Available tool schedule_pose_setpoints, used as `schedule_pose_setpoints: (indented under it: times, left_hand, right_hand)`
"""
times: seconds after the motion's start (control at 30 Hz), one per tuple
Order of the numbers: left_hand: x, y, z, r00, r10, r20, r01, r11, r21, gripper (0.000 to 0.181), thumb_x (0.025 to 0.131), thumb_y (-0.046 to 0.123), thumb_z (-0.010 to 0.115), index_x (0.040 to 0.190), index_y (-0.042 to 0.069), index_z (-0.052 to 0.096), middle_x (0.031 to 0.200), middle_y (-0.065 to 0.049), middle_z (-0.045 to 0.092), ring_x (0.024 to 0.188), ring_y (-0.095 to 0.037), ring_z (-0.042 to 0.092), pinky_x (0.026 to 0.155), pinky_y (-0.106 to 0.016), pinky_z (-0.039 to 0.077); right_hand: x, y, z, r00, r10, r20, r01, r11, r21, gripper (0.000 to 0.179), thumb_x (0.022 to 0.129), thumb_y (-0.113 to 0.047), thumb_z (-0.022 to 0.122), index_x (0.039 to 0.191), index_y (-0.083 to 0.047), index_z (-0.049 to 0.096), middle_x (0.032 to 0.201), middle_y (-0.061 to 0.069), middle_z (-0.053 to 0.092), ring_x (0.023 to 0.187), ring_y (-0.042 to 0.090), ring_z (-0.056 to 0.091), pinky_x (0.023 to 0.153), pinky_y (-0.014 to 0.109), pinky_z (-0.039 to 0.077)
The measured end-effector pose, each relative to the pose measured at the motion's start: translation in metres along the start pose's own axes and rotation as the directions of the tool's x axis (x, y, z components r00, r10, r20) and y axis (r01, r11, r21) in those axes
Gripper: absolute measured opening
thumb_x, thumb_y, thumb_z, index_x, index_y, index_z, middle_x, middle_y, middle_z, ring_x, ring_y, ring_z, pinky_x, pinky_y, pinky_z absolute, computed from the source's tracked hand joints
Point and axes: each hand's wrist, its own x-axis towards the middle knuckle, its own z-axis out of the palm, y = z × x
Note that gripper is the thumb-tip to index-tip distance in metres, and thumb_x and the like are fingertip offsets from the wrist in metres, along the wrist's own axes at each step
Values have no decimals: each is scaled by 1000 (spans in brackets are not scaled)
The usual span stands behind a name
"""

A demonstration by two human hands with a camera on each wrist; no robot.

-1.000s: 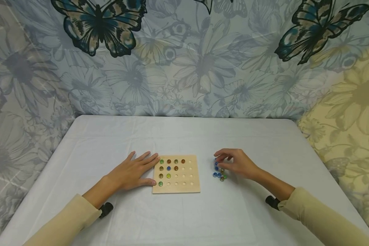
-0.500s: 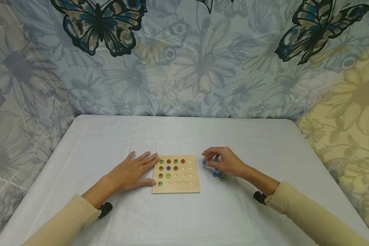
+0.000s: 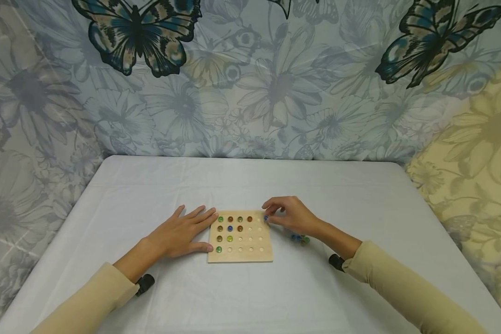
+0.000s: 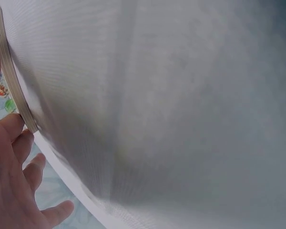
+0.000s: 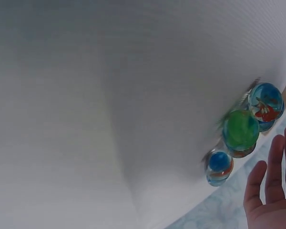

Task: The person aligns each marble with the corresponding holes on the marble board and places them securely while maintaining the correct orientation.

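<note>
A pale wooden board (image 3: 256, 256) with rows of round hollows lies mid-table. Green, amber, brown and blue marbles fill hollows toward its left and along its back row. My left hand (image 3: 178, 235) rests with spread fingers along the board's left edge; in the left wrist view that hand (image 4: 12, 176) touches the edge. My right hand (image 3: 295, 215) pinches a blue marble (image 3: 266, 218) between thumb and fingers, over the board's back right corner. In the right wrist view only part of this hand (image 5: 276, 186) shows, with the blue marble at the frame's edge.
Several loose marbles (image 3: 299, 239) lie on the white tablecloth (image 3: 234, 297) to the right of the board, partly under the right hand. A green marble (image 5: 240, 130) is among them. Flowered cloth (image 3: 254, 93) with butterflies hangs behind the table.
My right hand has moved left from the loose marbles to the board's back right corner, carrying a blue marble. The left hand has stayed in place.
</note>
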Motion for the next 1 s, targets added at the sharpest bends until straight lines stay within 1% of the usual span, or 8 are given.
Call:
schedule_pose_setpoints:
  times: [0.13,0.33,0.5,0.63,0.73,0.87,1.0]
  left_hand:
    - [0,0,0,1000,-1,4,1,1000,4,86,93,69,49,160,20,25,164,1,24,150,-27,22,115,-66,15]
    - [-1,0,0,1000,3,0,-3,1000,-5,86,93,70,47,160,20,26,164,0,25,150,-27,22,115,-67,15]
    - [-1,0,1,1000,14,-11,-14,1000,-9,86,93,69,48,159,18,27,163,-2,26,150,-29,24,114,-68,16]
    - [-1,0,0,1000,11,-7,-11,1000,-5,85,93,68,49,159,19,26,163,-1,26,150,-28,24,114,-67,16]
    - [-1,-1,0,1000,7,-4,-7,1000,-7,85,93,68,49,160,20,25,164,0,25,150,-27,23,115,-67,16]
    - [-1,-1,0,1000,9,-4,-9,1000,-15,85,94,68,48,160,19,26,164,0,25,150,-28,24,115,-67,16]
    - [-1,-1,0,1000,9,-1,-9,1000,-20,85,94,68,48,159,18,27,164,-1,26,149,-29,24,114,-67,15]
  right_hand:
    - [7,-2,4,1000,14,-3,-14,1000,2,28,86,-6,78,112,-3,71,96,-3,75,90,12,69,79,40,53]
    - [14,-6,10,998,61,30,-60,998,-17,29,85,-7,79,112,-4,71,95,-3,76,93,13,69,82,38,53]
    - [15,-10,11,996,83,38,-82,996,-34,28,85,-6,79,112,-5,71,95,-3,75,95,15,69,85,40,53]
    - [15,-11,11,996,81,45,-79,996,-46,29,85,-6,78,113,-5,70,96,-4,75,95,14,69,86,39,54]
    - [14,-10,7,998,56,41,-54,998,-44,29,86,-6,77,114,-3,70,96,-3,75,93,14,69,84,40,54]
    - [9,-3,-4,1000,16,5,-16,999,-41,29,87,-4,76,115,-1,69,96,0,75,91,15,69,79,44,54]
    - [1,9,-19,999,34,-27,-35,999,-35,30,87,-3,75,117,0,69,98,3,75,92,17,69,78,45,54]
